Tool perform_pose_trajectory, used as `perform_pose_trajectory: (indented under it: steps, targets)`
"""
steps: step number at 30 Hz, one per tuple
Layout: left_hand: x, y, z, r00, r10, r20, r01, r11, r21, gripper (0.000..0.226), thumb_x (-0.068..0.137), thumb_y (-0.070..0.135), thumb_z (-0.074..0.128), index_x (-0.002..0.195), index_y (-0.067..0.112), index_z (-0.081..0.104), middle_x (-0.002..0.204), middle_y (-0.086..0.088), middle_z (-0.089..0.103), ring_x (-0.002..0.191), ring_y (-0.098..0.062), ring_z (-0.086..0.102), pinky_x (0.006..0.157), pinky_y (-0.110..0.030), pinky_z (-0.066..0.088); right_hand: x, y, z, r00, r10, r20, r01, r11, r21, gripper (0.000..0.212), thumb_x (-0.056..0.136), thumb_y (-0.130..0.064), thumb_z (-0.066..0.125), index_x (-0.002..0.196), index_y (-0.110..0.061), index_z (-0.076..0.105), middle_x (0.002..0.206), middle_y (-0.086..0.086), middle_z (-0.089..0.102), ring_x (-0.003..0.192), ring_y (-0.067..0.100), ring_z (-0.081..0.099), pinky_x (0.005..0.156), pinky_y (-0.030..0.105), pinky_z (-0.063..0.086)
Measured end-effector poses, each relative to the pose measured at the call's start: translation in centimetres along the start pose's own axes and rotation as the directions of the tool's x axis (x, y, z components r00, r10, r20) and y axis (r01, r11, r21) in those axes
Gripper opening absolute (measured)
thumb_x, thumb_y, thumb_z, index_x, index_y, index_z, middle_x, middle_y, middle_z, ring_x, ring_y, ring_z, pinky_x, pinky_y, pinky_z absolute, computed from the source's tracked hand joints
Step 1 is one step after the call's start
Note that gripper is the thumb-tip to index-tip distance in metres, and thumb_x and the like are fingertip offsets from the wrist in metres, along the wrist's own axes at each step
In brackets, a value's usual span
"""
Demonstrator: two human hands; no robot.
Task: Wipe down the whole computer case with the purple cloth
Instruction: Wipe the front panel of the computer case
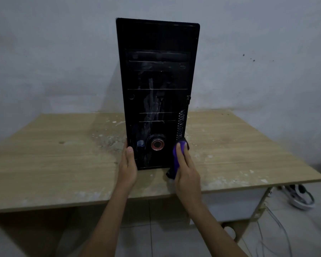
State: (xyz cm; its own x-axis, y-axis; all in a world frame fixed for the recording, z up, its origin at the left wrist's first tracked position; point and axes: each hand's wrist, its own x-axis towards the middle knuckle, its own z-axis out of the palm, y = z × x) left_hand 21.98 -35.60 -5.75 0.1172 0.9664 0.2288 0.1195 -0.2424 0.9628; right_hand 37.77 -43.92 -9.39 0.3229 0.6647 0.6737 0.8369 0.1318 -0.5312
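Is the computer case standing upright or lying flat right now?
Upright. The computer case stands on end on the wooden table, its front panel facing the camera; the left hand steadies its lower edge.
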Motion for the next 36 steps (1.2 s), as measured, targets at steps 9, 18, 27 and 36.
perform_pose_trajectory:
  steps: [9, 18, 27, 36]
  targets:
    - [0.0, 0.0, 0.0, 1.0, 0.009, 0.004, -0.009, 1.0, -0.008, 0.055, 0.107, 0.042, 0.02, 0.158, 0.021, 0.02, 0.164, 0.004, 0.022, 0.133, 0.008, 0.017, 0.108, -0.013, 0.014, -0.7, 0.3, -0.1, 0.999, 0.037, 0.004, -0.036, 0.998, -0.045, 0.072, 0.092, 0.004, 0.042, 0.158, -0.022, 0.029, 0.162, 0.005, 0.034, 0.106, 0.028, 0.066, 0.072, 0.037, 0.06]
    - [0.1, -1.0, -0.3, 0.998, 0.052, 0.016, -0.052, 0.999, -0.013, 0.058, 0.105, 0.048, 0.021, 0.159, 0.025, 0.023, 0.163, 0.009, 0.025, 0.14, 0.006, 0.019, 0.113, -0.018, 0.016, -1.1, 0.3, 0.2, 0.993, 0.121, 0.01, -0.121, 0.992, -0.022, 0.077, 0.096, 0.004, 0.042, 0.16, -0.03, 0.017, 0.165, 0.0, 0.028, 0.097, 0.018, 0.061, 0.067, 0.027, 0.049]
    - [0.2, -1.4, -0.5, 0.997, 0.076, 0.022, -0.076, 0.997, 0.005, 0.056, 0.106, 0.045, 0.025, 0.158, 0.023, 0.025, 0.163, 0.007, 0.027, 0.141, 0.004, 0.021, 0.115, -0.019, 0.017, -1.0, 1.4, -1.4, 0.996, 0.083, 0.029, -0.074, 0.969, -0.235, 0.052, 0.084, -0.007, 0.055, 0.134, -0.01, 0.065, 0.137, 0.015, 0.063, 0.099, 0.037, 0.071, 0.063, 0.042, 0.06]
    - [0.3, -1.6, -0.3, 0.997, 0.075, 0.021, -0.075, 0.997, 0.004, 0.056, 0.107, 0.045, 0.025, 0.158, 0.023, 0.025, 0.162, 0.006, 0.029, 0.14, 0.004, 0.022, 0.116, -0.021, 0.018, -1.5, 0.1, -0.7, 0.995, 0.101, 0.004, -0.099, 0.975, -0.198, 0.058, 0.088, -0.008, 0.049, 0.146, -0.008, 0.052, 0.147, 0.016, 0.054, 0.109, 0.037, 0.065, 0.078, 0.045, 0.059]
